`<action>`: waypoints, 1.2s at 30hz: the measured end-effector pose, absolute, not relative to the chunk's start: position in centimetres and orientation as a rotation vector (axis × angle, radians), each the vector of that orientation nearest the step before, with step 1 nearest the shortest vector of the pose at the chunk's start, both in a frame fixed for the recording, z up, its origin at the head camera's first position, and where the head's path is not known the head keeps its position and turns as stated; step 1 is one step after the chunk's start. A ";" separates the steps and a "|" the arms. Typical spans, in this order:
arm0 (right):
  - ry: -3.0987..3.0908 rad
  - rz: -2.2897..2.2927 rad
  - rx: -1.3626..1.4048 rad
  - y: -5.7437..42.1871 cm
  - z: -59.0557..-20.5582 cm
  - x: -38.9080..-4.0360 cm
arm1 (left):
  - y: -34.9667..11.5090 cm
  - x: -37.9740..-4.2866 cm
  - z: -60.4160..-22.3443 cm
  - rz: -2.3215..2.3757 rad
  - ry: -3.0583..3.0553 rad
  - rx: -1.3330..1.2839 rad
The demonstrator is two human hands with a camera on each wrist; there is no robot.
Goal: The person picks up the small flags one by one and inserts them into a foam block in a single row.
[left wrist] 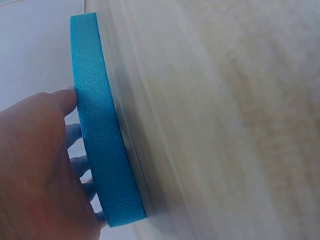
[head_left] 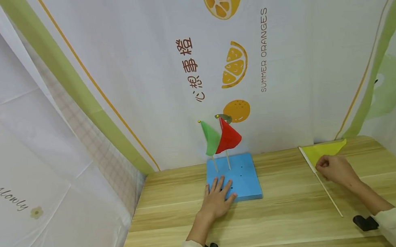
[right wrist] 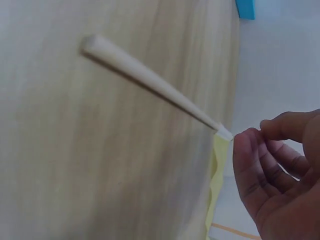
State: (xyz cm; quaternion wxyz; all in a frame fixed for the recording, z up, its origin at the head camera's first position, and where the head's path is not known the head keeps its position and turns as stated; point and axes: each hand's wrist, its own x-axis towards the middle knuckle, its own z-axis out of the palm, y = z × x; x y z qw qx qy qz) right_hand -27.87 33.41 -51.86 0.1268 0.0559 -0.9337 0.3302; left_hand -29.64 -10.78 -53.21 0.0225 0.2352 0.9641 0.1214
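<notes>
A blue foam board (head_left: 246, 181) with small holes lies on the table. My left hand (head_left: 216, 201) rests on its near left part, fingers spread across the top and the heel over the near edge. In the left wrist view the board's side (left wrist: 102, 120) shows, with the thumb at its edge. A green flag (head_left: 212, 140) and a red flag (head_left: 228, 137) stand in the board on thin sticks. To the right, a yellow flag (head_left: 320, 151) lies with its stick (right wrist: 145, 75) pointing towards me. My right hand (head_left: 337, 171) pinches at the lower end of its white sleeve.
The wooden table (head_left: 286, 219) reaches back to a hanging cloth (head_left: 290, 100) printed with oranges. Black wrist mounts (head_left: 365, 222) sit by both forearms. More cloth (head_left: 59, 163) hangs at the left side.
</notes>
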 end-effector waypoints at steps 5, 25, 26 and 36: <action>-2.790 0.937 0.134 33.8 -52.5 -27.6 | -10.8 -29.5 -53.1 0.388 2.987 0.724; -2.923 1.093 -0.030 33.2 -53.1 -26.6 | -10.8 -29.4 -53.1 0.417 2.981 0.723; -2.926 1.089 -0.034 33.2 -53.1 -26.7 | -10.8 -29.4 -53.1 0.415 2.982 0.723; -2.951 1.099 -0.069 33.2 -53.1 -26.9 | -10.8 -29.3 -53.0 0.413 2.986 0.718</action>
